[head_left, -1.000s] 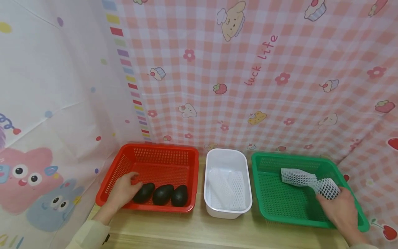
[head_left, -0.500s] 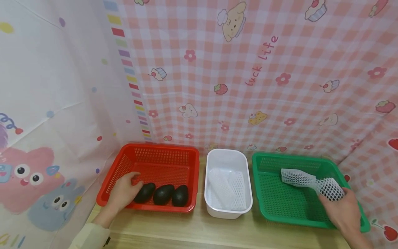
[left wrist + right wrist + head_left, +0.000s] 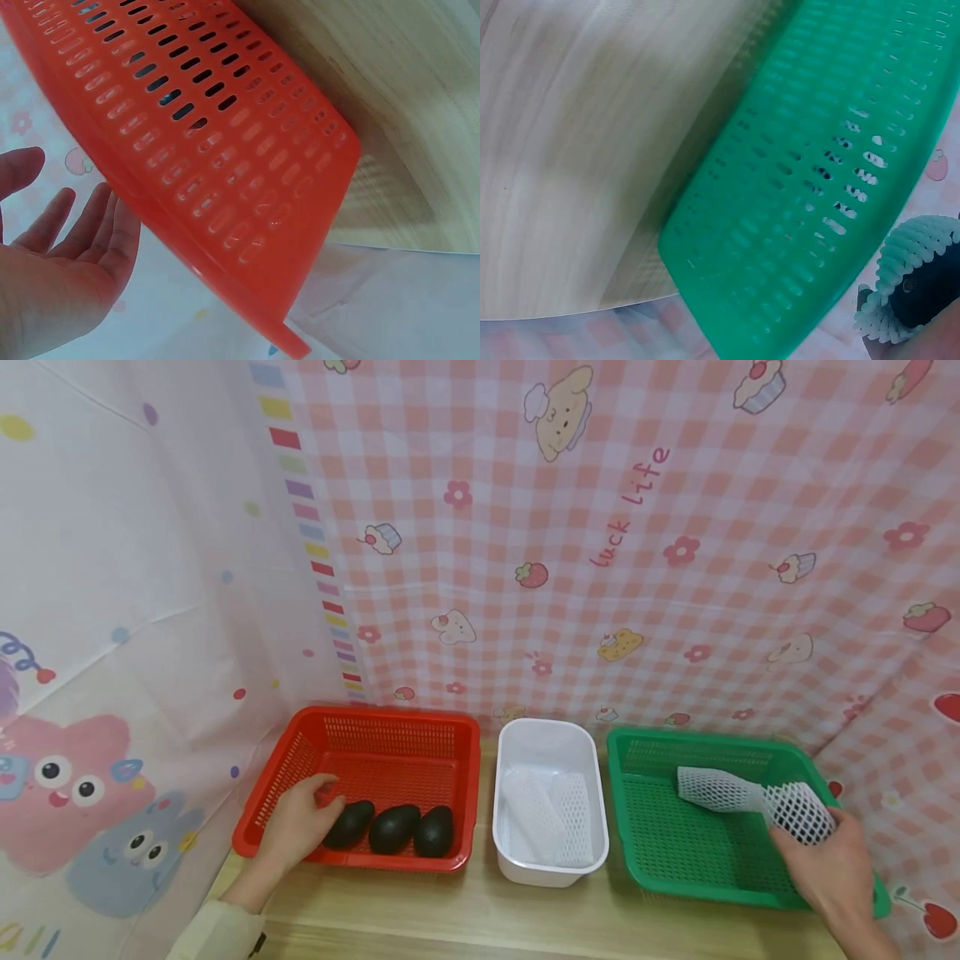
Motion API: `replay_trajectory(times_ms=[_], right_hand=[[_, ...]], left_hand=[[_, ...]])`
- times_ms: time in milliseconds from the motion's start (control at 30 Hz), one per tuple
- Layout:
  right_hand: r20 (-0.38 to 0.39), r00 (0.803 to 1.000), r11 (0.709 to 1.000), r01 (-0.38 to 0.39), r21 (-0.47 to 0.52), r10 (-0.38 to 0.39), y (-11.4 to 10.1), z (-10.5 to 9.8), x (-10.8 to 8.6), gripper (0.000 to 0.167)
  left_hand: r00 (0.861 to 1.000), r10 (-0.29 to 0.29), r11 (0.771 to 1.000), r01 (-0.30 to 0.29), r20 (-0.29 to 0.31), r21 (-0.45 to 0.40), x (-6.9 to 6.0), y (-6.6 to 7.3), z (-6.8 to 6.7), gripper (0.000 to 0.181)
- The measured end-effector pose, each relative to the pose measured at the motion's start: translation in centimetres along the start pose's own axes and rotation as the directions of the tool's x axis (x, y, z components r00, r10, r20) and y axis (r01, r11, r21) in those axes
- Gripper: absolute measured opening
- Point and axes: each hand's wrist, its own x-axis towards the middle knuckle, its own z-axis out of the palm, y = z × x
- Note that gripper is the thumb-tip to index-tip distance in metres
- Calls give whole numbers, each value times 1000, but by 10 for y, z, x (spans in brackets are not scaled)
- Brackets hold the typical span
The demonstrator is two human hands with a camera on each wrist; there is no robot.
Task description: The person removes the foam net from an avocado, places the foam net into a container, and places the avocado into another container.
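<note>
White foam-mesh sleeve (image 3: 799, 811) round dark oval avocado (image 3: 930, 289): at right end of green plastic basket (image 3: 705, 892), gripped by part-closed right hand (image 3: 836, 864) | left hand (image 3: 295, 821): relaxed, holding nothing, beside dark avocados (image 3: 393, 829) in red plastic basket (image 3: 397, 768) | step: apparently placing; next: likely calls for gentle release

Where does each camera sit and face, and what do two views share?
Head: worn on the head, facing forward and down over the red basket, white tub and green basket; the left hand and right hand show.
Left wrist: worn on that wrist, facing the red basket's outside; the left hand shows at the left edge.
Right wrist: worn on that wrist, facing the green basket's outside; part of the right hand shows, lower right, holding a foam-netted avocado.
Head and right wrist share the green basket and that avocado.
</note>
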Motion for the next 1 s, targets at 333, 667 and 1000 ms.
replay_trajectory(times_ms=[333, 667, 1000], right_hand=[[-5, 998, 998, 56, 23, -56, -18, -3, -11, 87], [11, 996, 995, 88, 41, -89, -37, 1, -28, 88], [30, 978, 978, 203, 53, -205, -55, 9, -50, 83]], left_hand=[[999, 28, 1000, -28, -24, 3, -1, 9, 1, 40], [996, 68, 998, -69, -62, -13, -6, 25, 4, 43], [992, 119, 993, -120, -37, -10, -14, 38, 9, 49]])
